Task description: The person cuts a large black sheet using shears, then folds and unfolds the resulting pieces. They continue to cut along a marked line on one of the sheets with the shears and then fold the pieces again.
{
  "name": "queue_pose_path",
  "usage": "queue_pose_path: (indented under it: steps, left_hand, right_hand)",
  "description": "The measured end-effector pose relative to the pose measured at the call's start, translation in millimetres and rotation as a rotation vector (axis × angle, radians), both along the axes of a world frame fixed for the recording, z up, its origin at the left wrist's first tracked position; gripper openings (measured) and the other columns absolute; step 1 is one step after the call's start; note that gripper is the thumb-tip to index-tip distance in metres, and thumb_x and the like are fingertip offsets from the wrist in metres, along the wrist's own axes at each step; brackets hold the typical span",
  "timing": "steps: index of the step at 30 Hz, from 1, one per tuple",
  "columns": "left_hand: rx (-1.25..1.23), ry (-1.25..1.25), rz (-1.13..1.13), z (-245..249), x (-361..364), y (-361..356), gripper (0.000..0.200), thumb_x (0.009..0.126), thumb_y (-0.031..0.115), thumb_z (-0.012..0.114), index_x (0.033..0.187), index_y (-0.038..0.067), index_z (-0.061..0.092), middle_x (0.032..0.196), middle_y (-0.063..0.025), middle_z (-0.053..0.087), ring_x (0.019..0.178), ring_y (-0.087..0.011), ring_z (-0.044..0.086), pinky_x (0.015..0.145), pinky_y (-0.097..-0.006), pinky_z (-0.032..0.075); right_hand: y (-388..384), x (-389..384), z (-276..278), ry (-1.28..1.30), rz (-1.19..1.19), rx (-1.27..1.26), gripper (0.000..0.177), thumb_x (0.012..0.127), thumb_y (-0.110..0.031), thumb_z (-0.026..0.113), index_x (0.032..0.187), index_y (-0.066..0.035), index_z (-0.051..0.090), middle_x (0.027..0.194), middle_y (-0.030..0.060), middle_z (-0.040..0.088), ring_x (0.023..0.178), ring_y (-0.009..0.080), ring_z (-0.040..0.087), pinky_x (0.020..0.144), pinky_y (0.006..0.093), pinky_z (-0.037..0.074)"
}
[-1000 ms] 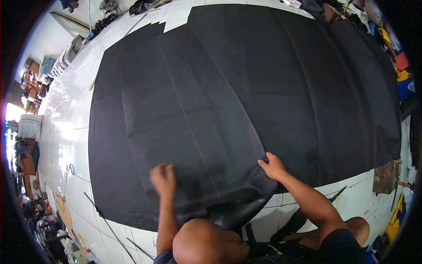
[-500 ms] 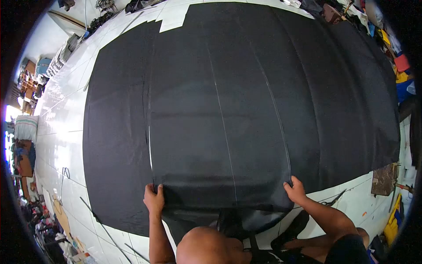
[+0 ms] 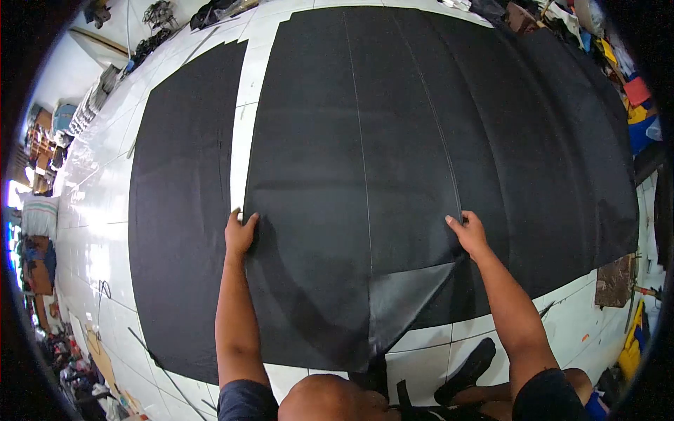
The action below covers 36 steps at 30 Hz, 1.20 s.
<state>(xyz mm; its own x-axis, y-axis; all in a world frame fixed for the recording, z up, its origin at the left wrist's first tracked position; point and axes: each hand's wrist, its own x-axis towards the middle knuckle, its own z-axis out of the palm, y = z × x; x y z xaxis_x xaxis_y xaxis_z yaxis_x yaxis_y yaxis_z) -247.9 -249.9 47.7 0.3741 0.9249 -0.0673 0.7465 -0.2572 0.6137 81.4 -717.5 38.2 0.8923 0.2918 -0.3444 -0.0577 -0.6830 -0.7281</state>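
Note:
A large black sheet (image 3: 309, 154) with thin light lines lies over the floor, its near corner folded up to show a shinier side. My left hand (image 3: 240, 235) grips the sheet's left edge, beside a gap of white tile. My right hand (image 3: 469, 231) pinches the sheet at a light line near the fold. Left of the gap lies a separate black strip (image 3: 179, 210).
White tiles (image 3: 91, 245) show on the left. A thin dark rod (image 3: 165, 368) and cut brown board (image 3: 102, 358) lie at the lower left. A brown block (image 3: 614, 282) sits at the right, with piled colourful items (image 3: 637, 98) above it.
Both hands have moved forward, away from my body. The main sheet has shifted right, widening the gap to the left strip, and its near corner now shows folded.

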Motion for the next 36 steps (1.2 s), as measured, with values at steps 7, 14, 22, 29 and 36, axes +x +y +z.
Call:
queue_pose_path:
  steps: [7, 14, 22, 29, 36]
  left_hand:
    - [-0.214, 0.129, -0.075, -19.8, -117.6, -57.0, 0.041, 0.083, 0.023, 0.07, 0.114, -0.003, 0.062, 0.089, -0.0185, 0.069, 0.084, -0.0302, 0.068, 0.078, -0.0386, 0.051]
    - [-0.1, -0.098, -0.029, -21.5, -60.9, -52.0, 0.038, 0.087, 0.017, 0.068, 0.119, -0.003, 0.061, 0.095, -0.0212, 0.069, 0.085, -0.0299, 0.068, 0.079, -0.0379, 0.051]
    - [-0.081, 0.089, -0.029, 1.3, -67.4, -66.3, 0.053, 0.086, 0.027, 0.066, 0.131, 0.001, 0.053, 0.111, -0.0289, 0.065, 0.108, -0.0422, 0.063, 0.092, -0.0454, 0.048]
    - [-0.078, -0.073, -0.039, -23.6, -104.6, -83.6, 0.048, 0.084, 0.011, 0.068, 0.128, -0.004, 0.053, 0.115, -0.0273, 0.064, 0.108, -0.0385, 0.064, 0.093, -0.0411, 0.049]
    - [-0.145, -0.072, -0.053, -3.3, -56.9, -81.3, 0.051, 0.086, 0.012, 0.068, 0.133, -0.003, 0.053, 0.116, -0.0253, 0.065, 0.108, -0.0339, 0.065, 0.093, -0.0376, 0.049]
  right_hand:
    - [-47.0, -73.0, 29.2, 0.243, -0.08, 0.017, 0.046, 0.087, -0.024, 0.073, 0.12, 0.003, 0.056, 0.104, 0.0149, 0.067, 0.096, 0.0231, 0.063, 0.084, 0.0365, 0.049]
    - [-29.5, -5.4, -9.2, 0.17, -0.133, 0.139, 0.037, 0.087, -0.018, 0.072, 0.116, -0.001, 0.058, 0.1, 0.0104, 0.067, 0.089, 0.0192, 0.062, 0.075, 0.0324, 0.05]
    - [-31.2, -5.5, 61.5, 0.561, 0.036, -0.124, 0.066, 0.081, -0.022, 0.079, 0.132, 0.0, 0.043, 0.105, 0.0138, 0.064, 0.081, 0.0214, 0.067, 0.066, 0.0346, 0.059]
    - [-64.8, -30.2, 40.8, 0.621, 0.136, -0.082, 0.03, 0.084, -0.015, 0.073, 0.107, -0.001, 0.059, 0.096, 0.0096, 0.064, 0.077, 0.0202, 0.065, 0.061, 0.0354, 0.056]
    - [-71.9, -17.7, 27.0, 0.255, 0.083, -0.153, 0.021, 0.084, -0.014, 0.072, 0.093, -0.001, 0.059, 0.082, 0.0079, 0.061, 0.073, 0.0197, 0.061, 0.06, 0.0365, 0.047]
